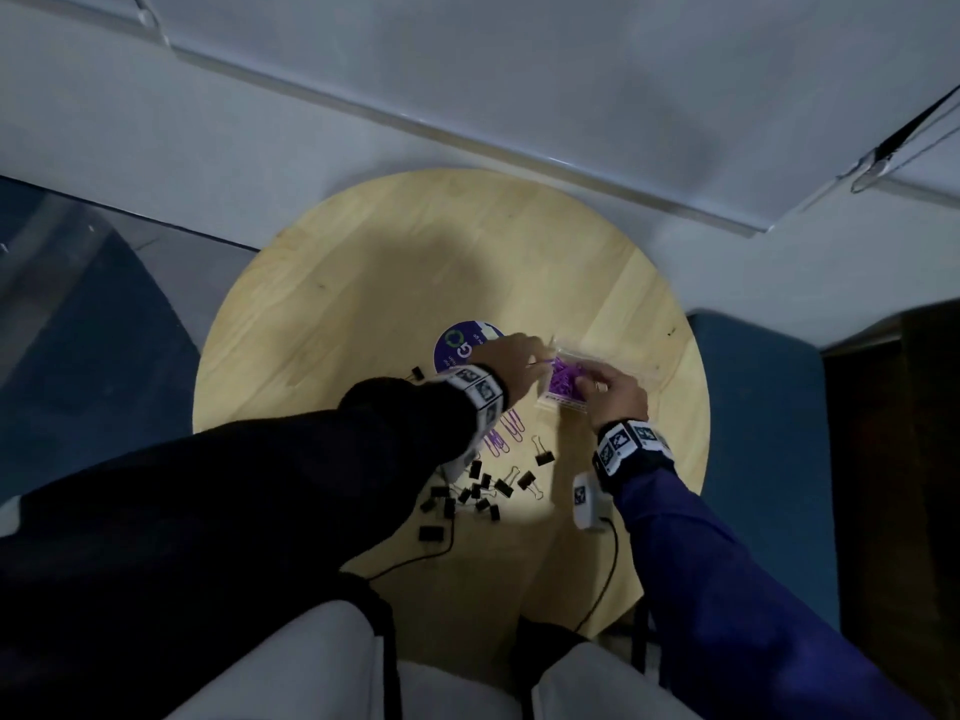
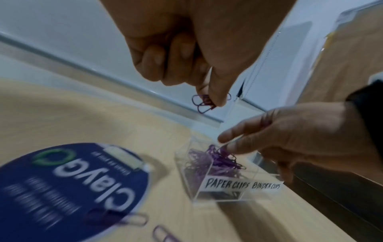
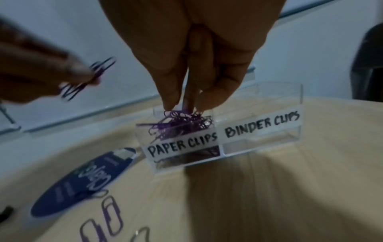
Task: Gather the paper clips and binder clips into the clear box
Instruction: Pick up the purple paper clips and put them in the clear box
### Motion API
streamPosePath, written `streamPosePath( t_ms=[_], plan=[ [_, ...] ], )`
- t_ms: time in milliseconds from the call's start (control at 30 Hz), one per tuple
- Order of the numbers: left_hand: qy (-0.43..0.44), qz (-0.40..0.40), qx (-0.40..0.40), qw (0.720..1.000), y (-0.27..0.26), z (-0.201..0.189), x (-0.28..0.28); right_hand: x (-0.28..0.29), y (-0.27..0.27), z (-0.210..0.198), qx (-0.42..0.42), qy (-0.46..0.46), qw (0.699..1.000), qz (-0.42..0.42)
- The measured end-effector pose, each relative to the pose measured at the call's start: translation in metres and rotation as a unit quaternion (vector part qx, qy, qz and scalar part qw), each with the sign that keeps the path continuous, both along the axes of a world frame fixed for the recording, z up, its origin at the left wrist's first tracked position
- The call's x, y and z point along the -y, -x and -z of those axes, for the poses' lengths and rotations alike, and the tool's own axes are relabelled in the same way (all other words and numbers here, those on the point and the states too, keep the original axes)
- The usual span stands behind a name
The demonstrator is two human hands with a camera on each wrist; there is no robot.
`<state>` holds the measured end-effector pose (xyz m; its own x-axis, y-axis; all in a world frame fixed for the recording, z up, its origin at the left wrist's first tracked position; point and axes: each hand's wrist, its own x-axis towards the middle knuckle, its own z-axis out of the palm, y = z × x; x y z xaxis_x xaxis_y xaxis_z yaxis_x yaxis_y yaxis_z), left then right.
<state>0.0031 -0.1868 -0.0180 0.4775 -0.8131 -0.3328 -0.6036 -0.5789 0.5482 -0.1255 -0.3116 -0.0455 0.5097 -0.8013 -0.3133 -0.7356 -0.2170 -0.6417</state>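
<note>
Pinching a few purple paper clips (image 2: 204, 103) in the left hand (image 2: 186, 49), above the clear box (image 3: 223, 131) | right hand (image 3: 192, 57) fingertips pinch the box's pile beneath | risk: tangled clips spill over the near wall | binder clips (image 1: 483, 491) lie loose behind both wrists

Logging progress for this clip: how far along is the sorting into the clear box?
Partly done. The clear box already has a purple heap in its PAPER CLIPS half; the BINDER CLIPS half looks empty. In hand: the left hand pinches paper clips near the box, and the right hand reaches into the heap. Left: loose paper clips and all black binder clips on the table.
</note>
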Motion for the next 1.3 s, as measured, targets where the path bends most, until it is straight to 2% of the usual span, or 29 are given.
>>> streamPosePath(
  t_ms=[67,200,267,367,467,567,700,867,933,1000,1100,1167,1233,1300],
  plan=[
    [-0.007,0.035,0.019,0.999,0.004,-0.006,0.021,0.001,0.007,0.003,-0.019,-0.01,1.0,0.011],
    [-0.066,0.101,0.057,0.991,0.007,-0.004,0.055,0.011,0.016,0.002,0.038,-0.046,0.978,0.198],
    [-0.086,0.124,0.049,0.987,0.011,-0.003,0.066,0.019,0.017,-0.002,0.04,-0.111,0.967,0.225],
    [-0.093,0.161,0.06,0.981,0.018,-0.002,0.07,0.028,0.008,-0.013,0.078,-0.195,0.952,0.224],
    [-0.073,0.185,0.064,0.978,0.024,0.002,0.067,0.033,-0.004,-0.016,0.055,-0.2,0.964,0.168],
    [-0.042,0.177,0.026,0.983,0.023,0.005,0.061,0.03,-0.01,-0.013,0.016,-0.17,0.978,0.117],
    [-0.017,0.101,-0.037,0.994,0.016,0.005,0.048,0.018,-0.015,-0.012,-0.035,-0.092,0.993,0.062],
    [0.054,0.021,-0.153,0.987,0.006,0.003,0.022,0.004,-0.011,-0.015,-0.009,-0.033,0.998,0.053],
    [0.058,-0.02,-0.128,0.99,-0.001,0.002,0.01,-0.001,-0.008,-0.018,0.024,-0.002,0.997,0.079],
    [-0.019,-0.037,-0.057,0.997,-0.012,0.01,-0.005,-0.011,-0.003,-0.022,0.074,0.038,0.992,0.098],
    [-0.149,0.056,0.018,0.987,-0.019,0.033,-0.039,-0.043,0.004,-0.018,0.1,0.078,0.991,0.04],
    [-0.144,0.146,0.048,0.978,-0.012,0.048,-0.061,-0.067,0.008,-0.012,0.071,0.071,0.994,-0.037],
    [-0.115,0.225,0.092,0.963,0.001,0.06,-0.076,-0.082,0.012,0.004,0.005,0.09,0.989,-0.122],
    [-0.11,0.269,0.125,0.949,0.013,0.068,-0.085,-0.088,0.015,0.024,-0.062,0.079,0.981,-0.168]
  ],
)
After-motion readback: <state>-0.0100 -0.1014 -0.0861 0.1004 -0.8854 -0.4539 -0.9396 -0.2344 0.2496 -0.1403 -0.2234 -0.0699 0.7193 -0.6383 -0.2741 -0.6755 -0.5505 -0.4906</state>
